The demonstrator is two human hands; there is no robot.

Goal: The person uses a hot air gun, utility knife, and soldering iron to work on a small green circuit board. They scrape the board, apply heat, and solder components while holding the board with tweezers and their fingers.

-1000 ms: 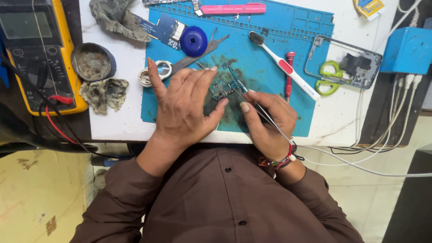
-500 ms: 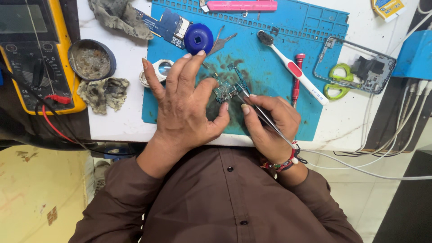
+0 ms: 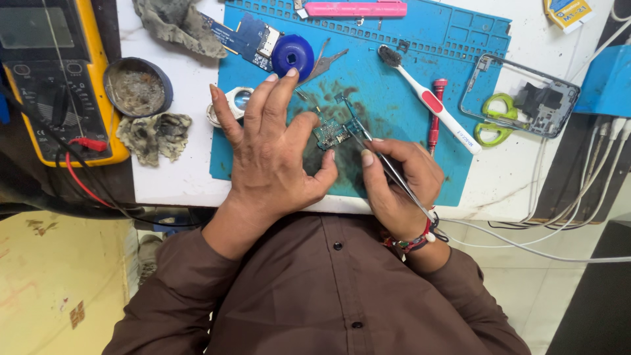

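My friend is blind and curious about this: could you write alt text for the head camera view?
Seen from above, a person's left hand steadies a small circuit board on a stained blue work mat while the right hand works it with metal tweezers. Around them lie a toothbrush, green scissors and a yellow multimeter.

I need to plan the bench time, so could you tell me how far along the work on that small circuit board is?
Done: the phone frame lies stripped on the right. In hand: the left hand steadies the small circuit board on the blue mat while the right hand works tweezers at its edge. Left: a second board lies apart, nothing reassembled.
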